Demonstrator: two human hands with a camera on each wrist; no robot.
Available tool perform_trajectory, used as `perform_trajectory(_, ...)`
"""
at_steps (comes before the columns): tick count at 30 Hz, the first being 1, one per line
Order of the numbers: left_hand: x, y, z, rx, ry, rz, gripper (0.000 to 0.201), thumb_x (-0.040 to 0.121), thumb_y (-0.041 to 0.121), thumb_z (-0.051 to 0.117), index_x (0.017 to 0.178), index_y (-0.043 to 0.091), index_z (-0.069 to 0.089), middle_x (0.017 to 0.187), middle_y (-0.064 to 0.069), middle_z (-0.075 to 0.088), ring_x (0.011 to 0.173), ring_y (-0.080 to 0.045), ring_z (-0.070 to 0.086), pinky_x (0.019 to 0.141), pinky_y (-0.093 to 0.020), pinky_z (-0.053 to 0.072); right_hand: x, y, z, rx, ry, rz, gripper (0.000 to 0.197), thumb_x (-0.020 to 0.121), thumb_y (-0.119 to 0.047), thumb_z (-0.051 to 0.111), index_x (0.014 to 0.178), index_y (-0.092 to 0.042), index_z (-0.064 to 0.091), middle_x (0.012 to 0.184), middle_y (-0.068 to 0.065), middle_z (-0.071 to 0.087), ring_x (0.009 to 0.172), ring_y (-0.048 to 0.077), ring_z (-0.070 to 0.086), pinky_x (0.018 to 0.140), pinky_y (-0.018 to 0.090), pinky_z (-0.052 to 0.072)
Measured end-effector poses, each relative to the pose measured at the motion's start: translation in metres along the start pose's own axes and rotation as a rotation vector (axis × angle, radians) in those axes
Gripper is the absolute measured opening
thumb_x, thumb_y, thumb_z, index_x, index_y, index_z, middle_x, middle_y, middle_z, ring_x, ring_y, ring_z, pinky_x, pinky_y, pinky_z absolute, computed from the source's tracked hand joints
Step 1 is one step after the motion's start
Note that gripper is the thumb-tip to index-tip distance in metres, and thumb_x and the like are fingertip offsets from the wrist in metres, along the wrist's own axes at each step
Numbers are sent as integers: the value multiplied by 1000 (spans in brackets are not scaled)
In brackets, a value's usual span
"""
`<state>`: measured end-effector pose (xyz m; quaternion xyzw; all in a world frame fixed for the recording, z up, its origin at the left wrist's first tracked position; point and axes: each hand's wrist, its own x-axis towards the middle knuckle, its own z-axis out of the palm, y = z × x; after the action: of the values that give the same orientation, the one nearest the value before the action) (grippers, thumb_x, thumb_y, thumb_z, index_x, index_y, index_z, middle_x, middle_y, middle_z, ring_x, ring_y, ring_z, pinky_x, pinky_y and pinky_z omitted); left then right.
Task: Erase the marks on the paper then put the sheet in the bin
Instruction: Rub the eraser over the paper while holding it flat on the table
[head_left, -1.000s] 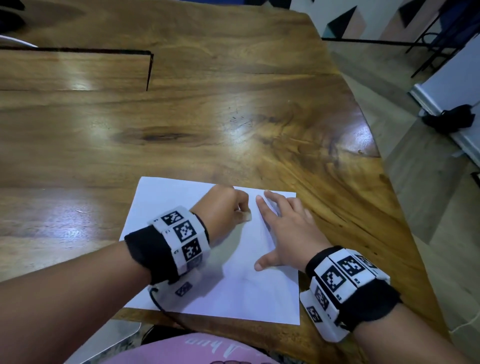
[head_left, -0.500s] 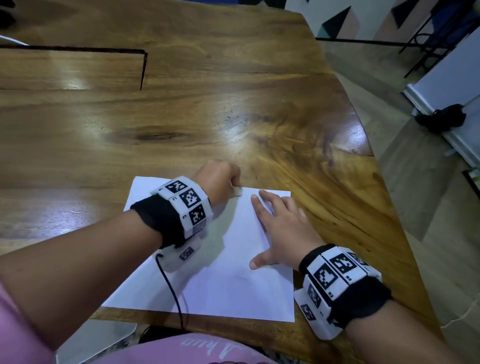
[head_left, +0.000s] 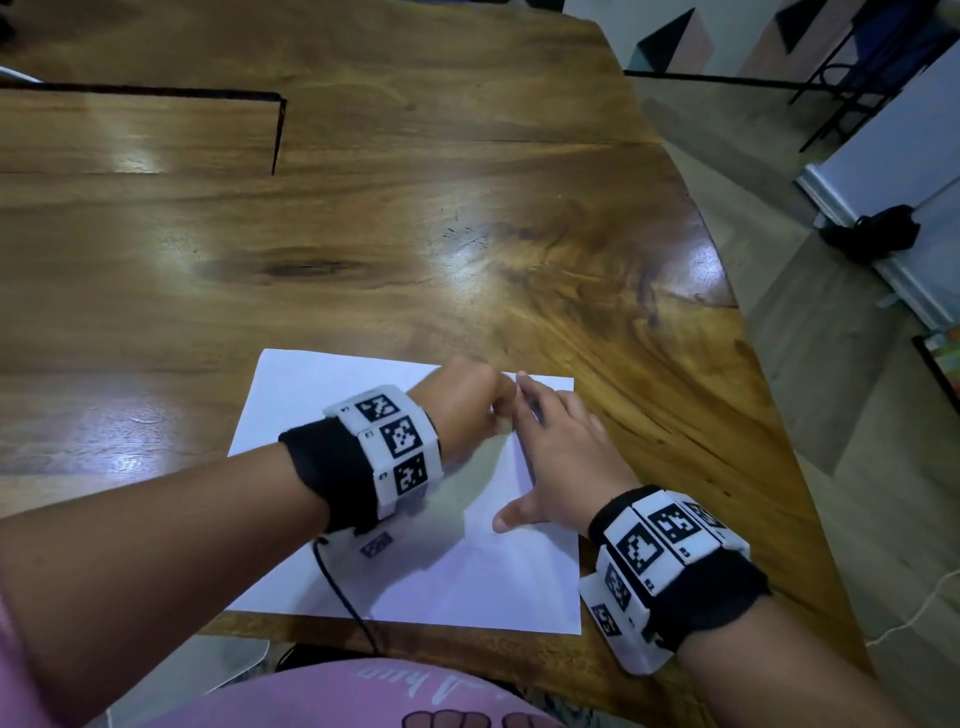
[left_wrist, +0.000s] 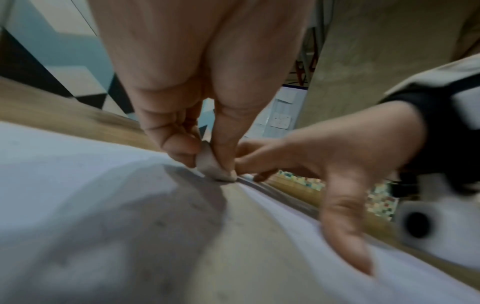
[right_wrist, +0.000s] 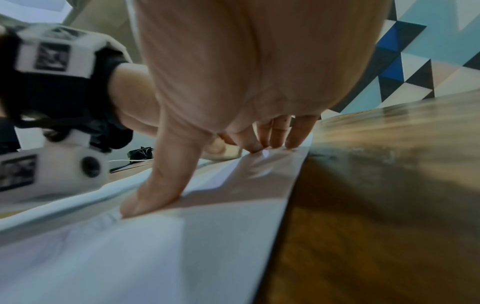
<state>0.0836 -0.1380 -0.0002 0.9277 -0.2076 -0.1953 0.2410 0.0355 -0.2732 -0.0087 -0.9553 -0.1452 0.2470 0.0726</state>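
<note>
A white sheet of paper (head_left: 322, 415) lies near the front edge of the wooden table (head_left: 467, 208). My left hand (head_left: 493, 410) is curled over the sheet's far right part and pinches a small pale eraser (left_wrist: 210, 164) between thumb and fingers, its tip down on the paper (left_wrist: 78, 164). My right hand (head_left: 524, 452) lies flat on the sheet's right side, fingers straight and thumb spread, its index finger touching the left hand. From the right wrist view the eraser (right_wrist: 223, 154) shows just behind the thumb. I can make out no marks on the sheet. No bin is in view.
The table's curved right edge (head_left: 727, 322) drops to the floor, where a black object (head_left: 872, 234) lies by a white panel. A dark seam (head_left: 278, 135) cuts the tabletop at far left. A black cable (head_left: 337, 587) hangs from my left wrist over the sheet.
My left hand pushed the eraser up to the sheet's far edge, then drew it back toward me, beside the right index finger. The right hand stayed pressed on the paper.
</note>
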Motion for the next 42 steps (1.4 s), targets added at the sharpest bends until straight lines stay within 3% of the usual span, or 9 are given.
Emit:
perform_trajectory(3, -4, -2, 1, 48, -107, 43, 11, 79, 13, 62, 89, 10, 67, 70, 4, 44, 74, -16, 45, 63, -24, 32, 0, 0, 0, 16, 4, -2, 127, 60, -58, 78, 152, -18, 1, 158, -8, -11, 139, 17, 3, 111, 32, 15)
perform_trajectory(9, 15, -9, -13, 60, 79, -30, 12, 78, 7, 59, 89, 4, 65, 80, -3, 50, 77, -18, 45, 67, -24, 32, 0, 0, 1, -24, -9, 2, 129, 63, -62, 75, 151, -15, -6, 158, -6, -13, 141, 18, 2, 113, 31, 13)
perform_trajectory(15, -11, -6, 4, 39, -105, 89, 8, 79, 17, 63, 85, 12, 66, 70, 5, 45, 73, -17, 44, 67, -23, 32, 0, 0, 1, -3, 3, 2, 129, 61, -60, 77, 151, -17, -4, 158, -7, -12, 140, 18, 3, 112, 32, 15)
perform_trajectory(18, 10, -11, -9, 52, -4, 2, 13, 79, 16, 63, 88, 8, 66, 87, -9, 60, 81, -23, 52, 70, -25, 35, -1, 1, 2, -11, -2, 3, 129, 62, -62, 75, 151, -16, -6, 157, -6, -13, 140, 18, 2, 113, 32, 13)
perform_trajectory(20, 14, -14, -11, 37, 73, -49, 11, 79, 17, 63, 84, 7, 65, 82, -7, 57, 83, -25, 54, 70, -27, 37, -1, 1, 2, -19, -3, 8, 129, 63, -63, 74, 151, -16, -7, 157, -6, -14, 140, 18, 1, 114, 32, 11)
perform_trajectory(24, -23, -13, 5, 47, -65, 49, 10, 79, 11, 56, 70, 16, 57, 66, 3, 41, 72, -21, 45, 66, -25, 34, 0, 1, 2, -1, -5, 7, 129, 63, -62, 75, 151, -15, -7, 157, -6, -15, 141, 18, -1, 114, 32, 10)
perform_trajectory(28, -54, -19, 10, 23, -186, 93, 8, 81, 22, 61, 82, 14, 65, 79, 2, 49, 75, -15, 48, 70, -23, 38, 0, 2, 2, 1, -9, 3, 129, 63, -62, 75, 151, -15, -8, 157, -6, -17, 141, 18, -2, 114, 32, 10)
perform_trajectory(35, -21, -44, -14, -121, 165, -180, 12, 75, 23, 70, 79, 12, 67, 61, 2, 55, 64, -19, 51, 59, -22, 35, 0, 2, 3, -1, -19, 17, 130, 62, -62, 76, 151, -17, -8, 156, -9, -17, 140, 16, -1, 113, 34, 13)
perform_trajectory(42, -3, -18, -2, -57, 162, -86, 12, 80, 19, 62, 85, 9, 66, 77, -2, 52, 74, -19, 49, 66, -22, 33, 0, 2, 3, -6, -11, 9, 129, 62, -62, 75, 151, -17, -7, 157, -8, -16, 140, 17, 0, 113, 33, 13)
